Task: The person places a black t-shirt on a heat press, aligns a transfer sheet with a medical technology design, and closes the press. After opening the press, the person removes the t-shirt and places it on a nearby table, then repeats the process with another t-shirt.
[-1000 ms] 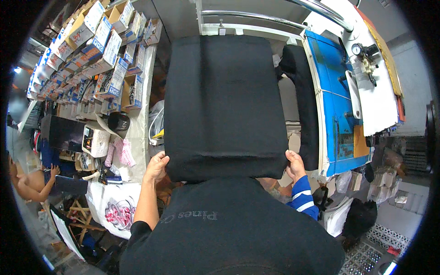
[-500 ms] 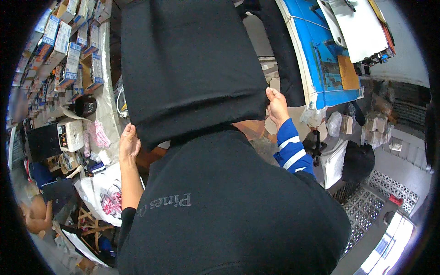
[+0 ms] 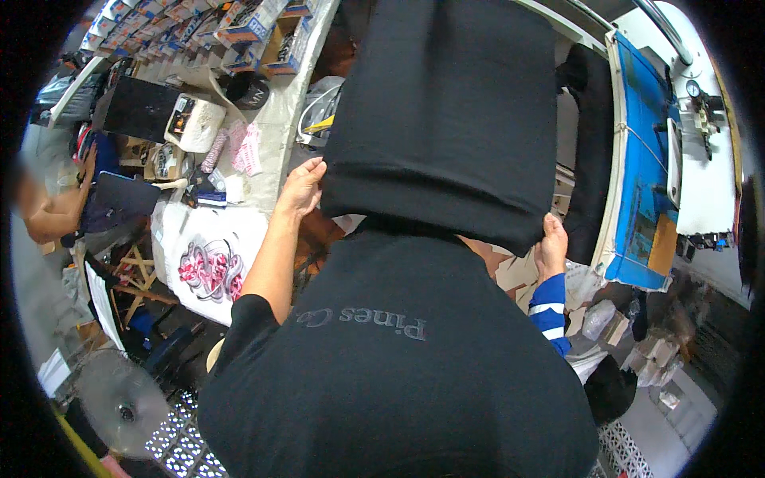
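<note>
A wide black cloth (image 3: 446, 103) stretches out in front of me, with a fold across its near end. My left hand (image 3: 304, 187) pinches its near left corner between thumb and fingers. At the near right corner, my right hand (image 3: 551, 245) grips the same cloth; a blue sleeve with white stripes covers that forearm. The near edge hangs a little slack between both hands, close to my black shirt (image 3: 398, 366). Whatever lies directly under the cloth is hidden.
Left stands a table (image 3: 291, 119) with small boxes (image 3: 283, 48), a dark cap (image 3: 249, 92) and white fabric with a pink print (image 3: 179, 255). Another person (image 3: 56, 203) is at far left, above a fan (image 3: 123, 406). Right are more black fabric (image 3: 591, 159) and a blue-framed machine (image 3: 641, 159).
My view has turned, so the cloth, both hands and the machine appear farther right, and the fan has come into sight. Both hands keep hold of the cloth's near corners.
</note>
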Demonstrator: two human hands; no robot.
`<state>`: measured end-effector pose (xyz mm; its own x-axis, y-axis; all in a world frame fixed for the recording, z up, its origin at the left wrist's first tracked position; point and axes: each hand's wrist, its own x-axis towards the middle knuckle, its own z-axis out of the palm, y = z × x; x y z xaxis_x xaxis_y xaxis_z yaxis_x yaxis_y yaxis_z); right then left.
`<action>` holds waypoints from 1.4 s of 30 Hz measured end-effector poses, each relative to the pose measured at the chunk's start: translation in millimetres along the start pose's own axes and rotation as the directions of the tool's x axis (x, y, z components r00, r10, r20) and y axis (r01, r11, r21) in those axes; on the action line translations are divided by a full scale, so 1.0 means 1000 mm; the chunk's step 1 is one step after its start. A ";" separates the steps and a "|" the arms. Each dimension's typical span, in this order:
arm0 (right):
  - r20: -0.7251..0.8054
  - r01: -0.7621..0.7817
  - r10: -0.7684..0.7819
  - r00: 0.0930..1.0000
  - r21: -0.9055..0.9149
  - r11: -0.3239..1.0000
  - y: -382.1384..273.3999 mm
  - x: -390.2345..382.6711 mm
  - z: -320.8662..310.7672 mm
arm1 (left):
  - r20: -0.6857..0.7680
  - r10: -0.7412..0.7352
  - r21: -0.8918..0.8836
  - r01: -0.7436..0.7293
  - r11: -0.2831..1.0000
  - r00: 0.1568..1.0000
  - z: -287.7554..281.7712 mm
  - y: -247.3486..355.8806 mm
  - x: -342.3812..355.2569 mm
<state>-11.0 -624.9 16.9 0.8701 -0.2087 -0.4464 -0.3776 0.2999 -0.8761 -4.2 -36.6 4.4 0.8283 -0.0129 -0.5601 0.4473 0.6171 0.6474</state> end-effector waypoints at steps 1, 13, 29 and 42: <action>-0.065 -0.008 0.002 0.998 -0.088 0.996 0.001 0.000 -0.002 | 0.006 0.003 0.036 -0.003 0.999 1.000 0.001 0.001 0.000; 0.590 0.655 -0.558 0.584 -0.748 -0.105 -0.059 -0.028 0.189 | 0.721 0.502 0.685 -0.600 -0.413 0.478 0.196 0.005 -0.006; 0.432 0.319 -0.151 0.889 -0.350 0.881 -0.054 -0.089 0.107 | 0.433 0.744 0.846 -0.514 -0.141 0.508 0.048 0.030 -0.033; 0.699 -0.101 0.376 0.609 -0.402 0.910 -0.132 -0.136 0.168 | -0.571 0.742 0.819 0.306 0.486 0.350 -0.153 0.112 0.049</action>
<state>-26.5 -479.2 224.0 0.6090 0.6359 -0.4740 -0.5585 -0.0805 -0.8256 34.9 152.8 -29.4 0.4294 0.9030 -0.0109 0.7471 -0.3485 0.5660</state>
